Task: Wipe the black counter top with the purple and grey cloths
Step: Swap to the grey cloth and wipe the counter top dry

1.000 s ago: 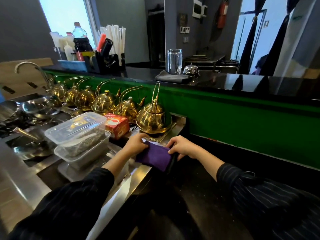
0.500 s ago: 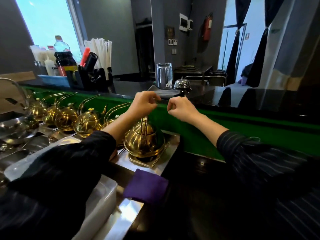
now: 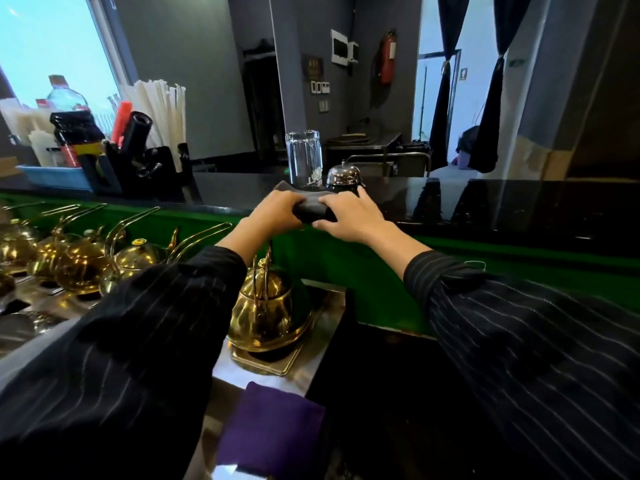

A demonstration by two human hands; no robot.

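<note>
A folded grey cloth point(image 3: 309, 206) lies at the front edge of the raised black counter top point(image 3: 485, 202). My left hand point(image 3: 273, 211) grips its left end and my right hand point(image 3: 349, 214) presses on its right end, fingers spread over it. The purple cloth point(image 3: 270, 431) lies folded and alone on the steel edge of the lower worktop, near the bottom of the view, between my forearms. Much of the grey cloth is hidden under my hands.
Just behind the grey cloth stand a clear glass point(image 3: 304, 157) and a chrome service bell point(image 3: 343, 176). A black caddy point(image 3: 138, 168) with straws and bottles sits at the counter's left. Several brass teapots point(image 3: 266, 313) line the lower steel shelf under my arms.
Both hands left the purple cloth on the lower worktop, rose to the raised counter and took hold of the grey cloth. The view tilted upward.
</note>
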